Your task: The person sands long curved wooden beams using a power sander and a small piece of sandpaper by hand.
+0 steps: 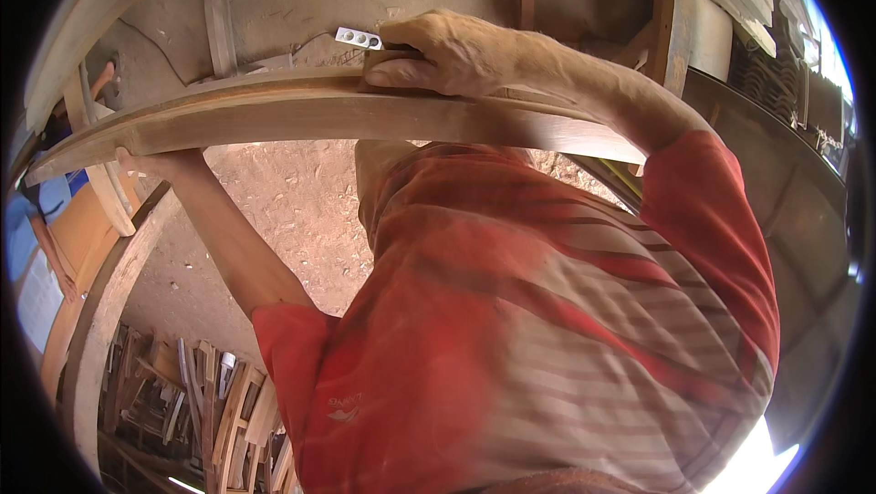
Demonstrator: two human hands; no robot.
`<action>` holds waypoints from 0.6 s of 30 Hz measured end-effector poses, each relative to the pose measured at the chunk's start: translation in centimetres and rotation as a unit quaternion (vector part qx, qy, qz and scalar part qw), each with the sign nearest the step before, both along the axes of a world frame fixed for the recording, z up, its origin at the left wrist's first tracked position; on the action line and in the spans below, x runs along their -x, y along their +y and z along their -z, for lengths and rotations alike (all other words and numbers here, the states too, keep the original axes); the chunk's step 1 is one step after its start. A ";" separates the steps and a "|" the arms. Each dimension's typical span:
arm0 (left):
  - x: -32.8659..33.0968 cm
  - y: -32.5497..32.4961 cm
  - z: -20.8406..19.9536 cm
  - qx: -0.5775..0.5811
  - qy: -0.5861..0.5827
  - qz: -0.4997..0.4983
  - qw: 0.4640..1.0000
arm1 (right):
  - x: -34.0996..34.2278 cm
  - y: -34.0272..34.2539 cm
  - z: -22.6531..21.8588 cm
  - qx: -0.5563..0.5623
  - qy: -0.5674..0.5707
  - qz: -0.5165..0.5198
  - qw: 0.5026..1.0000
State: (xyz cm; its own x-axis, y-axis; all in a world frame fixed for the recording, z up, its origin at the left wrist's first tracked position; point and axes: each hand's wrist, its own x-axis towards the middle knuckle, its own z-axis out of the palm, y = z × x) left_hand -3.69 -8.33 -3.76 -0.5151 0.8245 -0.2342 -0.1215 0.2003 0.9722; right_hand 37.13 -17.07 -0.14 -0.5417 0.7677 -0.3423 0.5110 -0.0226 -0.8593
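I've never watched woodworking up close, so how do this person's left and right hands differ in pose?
The left hand is at the near edge of the long wooden board, while the right hand is over its top, closed around a small wooden block. The left hand is nearer the board's left end; the right hand is farther right. Both are bare.

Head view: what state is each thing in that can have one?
Long brown wooden beam, crosswise above the floor
Bare left hand, against the beam's near edge; grip unclear
Bare right hand, closed on a brown wooden block atop the beam
White rectangular power strip, two sockets free, third unclear
Brown wooden strips, piled
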 end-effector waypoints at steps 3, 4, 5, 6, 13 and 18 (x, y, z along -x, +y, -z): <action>-1.0 -0.6 -1.3 -0.024 0.000 -0.017 1.000 | -3.8 -1.2 -2.6 0.059 -0.044 -0.013 0.997; -0.5 -0.8 -1.1 -0.036 -0.012 -0.026 0.999 | -7.1 -3.0 -1.8 0.038 -0.017 -0.009 0.999; 1.2 -0.6 0.4 -0.048 -0.039 -0.035 0.997 | -9.6 -4.6 -0.7 0.017 0.013 -0.003 1.000; 2.3 -0.5 1.6 -0.055 -0.064 -0.042 0.996 | -9.8 -5.1 -1.0 -0.007 0.030 0.012 0.999; 4.1 0.2 4.0 -0.102 -0.069 -0.044 0.991 | 7.7 4.2 -0.7 0.002 0.005 -0.011 1.000; 1.6 -0.1 1.2 -0.085 -0.060 -0.042 0.994 | 4.0 2.6 -1.1 0.037 -0.003 -0.013 0.999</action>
State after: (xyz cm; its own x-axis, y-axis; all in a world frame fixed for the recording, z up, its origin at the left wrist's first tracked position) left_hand -5.27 -8.39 -4.98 -0.5603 0.8130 -0.1587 -0.2479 0.0182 0.9686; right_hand 33.13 -14.49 0.92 -0.5589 0.7257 -0.4011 0.5173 -0.0729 -0.8527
